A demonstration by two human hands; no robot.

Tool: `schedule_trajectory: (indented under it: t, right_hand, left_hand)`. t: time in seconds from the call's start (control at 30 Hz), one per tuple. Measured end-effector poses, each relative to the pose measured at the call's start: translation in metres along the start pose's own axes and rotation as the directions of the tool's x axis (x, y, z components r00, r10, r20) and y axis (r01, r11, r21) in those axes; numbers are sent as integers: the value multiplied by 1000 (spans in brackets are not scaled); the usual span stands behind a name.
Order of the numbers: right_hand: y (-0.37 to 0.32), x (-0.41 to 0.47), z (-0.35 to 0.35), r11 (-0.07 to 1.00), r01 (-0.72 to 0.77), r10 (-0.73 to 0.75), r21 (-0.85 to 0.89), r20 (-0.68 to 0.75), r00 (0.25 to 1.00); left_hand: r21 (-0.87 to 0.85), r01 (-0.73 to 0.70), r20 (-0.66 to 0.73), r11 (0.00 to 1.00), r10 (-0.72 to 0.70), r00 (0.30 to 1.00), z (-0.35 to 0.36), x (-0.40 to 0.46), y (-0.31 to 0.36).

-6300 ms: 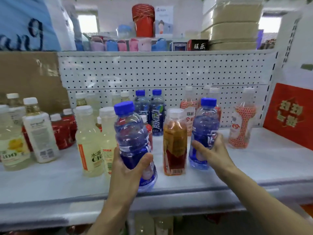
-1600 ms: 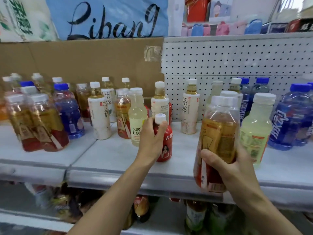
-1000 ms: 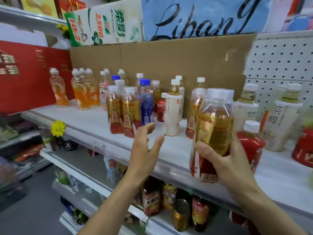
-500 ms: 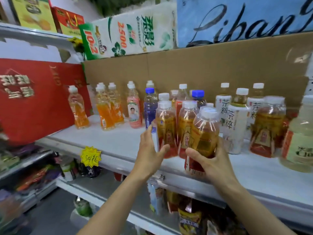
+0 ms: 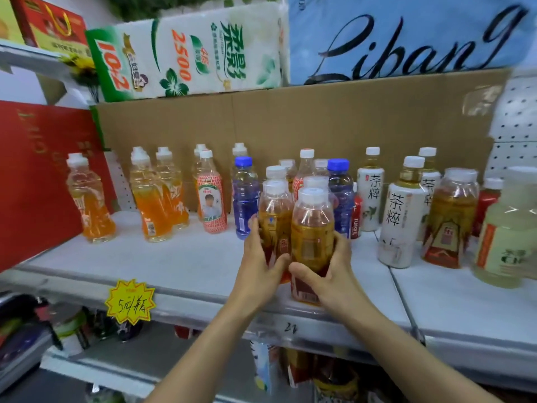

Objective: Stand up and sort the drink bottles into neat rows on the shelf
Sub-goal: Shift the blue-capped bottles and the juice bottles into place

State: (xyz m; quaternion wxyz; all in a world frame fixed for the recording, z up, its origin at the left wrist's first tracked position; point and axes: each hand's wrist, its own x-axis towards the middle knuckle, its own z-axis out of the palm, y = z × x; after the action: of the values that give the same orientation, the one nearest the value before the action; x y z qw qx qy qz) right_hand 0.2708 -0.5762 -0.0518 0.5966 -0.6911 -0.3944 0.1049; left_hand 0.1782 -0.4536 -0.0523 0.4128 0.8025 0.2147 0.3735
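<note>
Fingers point(image 5: 340, 245) of the right hand point(image 5: 328, 274) wrap the amber tea bottle point(image 5: 312, 237); seat it flat, flush against the matching bottle point(image 5: 274, 225) gripped by the left hand point(image 5: 255, 266).

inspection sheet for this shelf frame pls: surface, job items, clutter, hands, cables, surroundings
Surface: white shelf, two boards butted.
Job's things: amber tea bottle at front edge; another amber bottle beside it; orange bottles, blue bottles, white tea bottles upright, mixed.
Clutter: yellow price tag on shelf lip.
Hands: right hand grips front amber bottle; left hand holds its neighbour.
Cables: nothing seen.
Surroundings: cardboard backing, red box left.
</note>
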Motion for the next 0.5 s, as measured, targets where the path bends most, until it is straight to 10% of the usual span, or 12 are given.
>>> schedule_trajectory:
  t: [0.5]
  right_hand:
    - [-42,120,-80,989,142,-149,-48,-187,971]
  left_hand:
    - [-190,-74,-99,979,56,993,-14,33,18]
